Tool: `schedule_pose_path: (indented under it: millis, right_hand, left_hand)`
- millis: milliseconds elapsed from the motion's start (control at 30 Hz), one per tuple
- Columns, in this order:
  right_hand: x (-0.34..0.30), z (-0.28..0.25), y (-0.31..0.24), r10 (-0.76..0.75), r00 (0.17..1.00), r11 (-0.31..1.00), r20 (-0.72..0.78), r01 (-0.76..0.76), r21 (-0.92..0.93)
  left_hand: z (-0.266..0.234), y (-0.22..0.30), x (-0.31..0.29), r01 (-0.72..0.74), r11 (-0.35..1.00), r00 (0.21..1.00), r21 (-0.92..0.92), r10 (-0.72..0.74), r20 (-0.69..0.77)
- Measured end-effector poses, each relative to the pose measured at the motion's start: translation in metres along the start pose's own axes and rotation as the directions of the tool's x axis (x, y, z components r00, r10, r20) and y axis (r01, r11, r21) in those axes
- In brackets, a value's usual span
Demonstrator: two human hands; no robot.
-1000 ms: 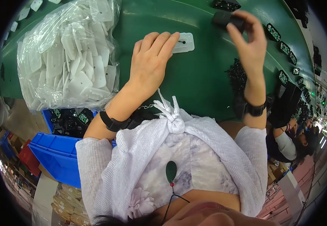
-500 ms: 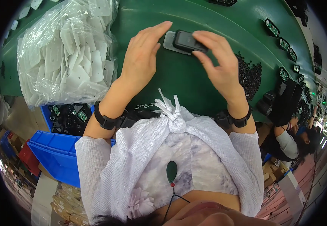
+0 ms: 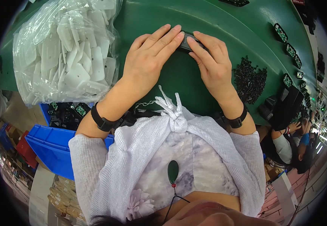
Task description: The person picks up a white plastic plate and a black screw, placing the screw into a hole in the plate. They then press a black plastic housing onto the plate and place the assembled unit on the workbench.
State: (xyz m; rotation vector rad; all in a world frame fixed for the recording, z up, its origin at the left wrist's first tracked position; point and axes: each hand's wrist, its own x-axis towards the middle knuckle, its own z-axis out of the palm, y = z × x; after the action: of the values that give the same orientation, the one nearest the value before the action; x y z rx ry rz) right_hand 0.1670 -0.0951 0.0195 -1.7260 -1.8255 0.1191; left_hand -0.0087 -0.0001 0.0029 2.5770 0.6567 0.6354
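A black plastic housing (image 3: pixel 186 43) with rounded corners lies on the green table, between the fingers of both hands. My left hand (image 3: pixel 148 60) reaches over it from the left, fingertips pressed on its left end. On the other end, my right hand (image 3: pixel 213 62) grips it with thumb and fingers. The fingers cover much of the housing, and the pale flat plate that was under it is hidden.
A clear plastic bag of white flat plates (image 3: pixel 73 56) stands at the left. Small black parts (image 3: pixel 251 79) are heaped to the right. Housings with green circuit boards (image 3: pixel 280 33) line the table's right side. Blue bins (image 3: pixel 54 147) sit below left. A co-worker's arm (image 3: pixel 284 145) shows at right.
My left hand has moved right and its fingers have come down onto the housing's left end. The right hand keeps its grip, its fingers now further over the top. The pale plate is now covered.
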Motion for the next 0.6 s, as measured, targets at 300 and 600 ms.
schedule_pose_path:
  millis: [300,600]
  right_hand:
    - [0.021,-0.009,0.016,0.396,0.895,0.524,0.206,-0.404,0.749]
    - [0.032,-0.004,-0.009,0.403,0.892,0.510,0.205,-0.405,0.759]
  left_hand:
    - [0.008,-0.005,0.023,0.197,0.925,0.969,-0.325,-0.235,-0.082]
    - [-0.001,0.009,0.010,0.465,0.423,0.817,-0.778,-0.542,0.195]
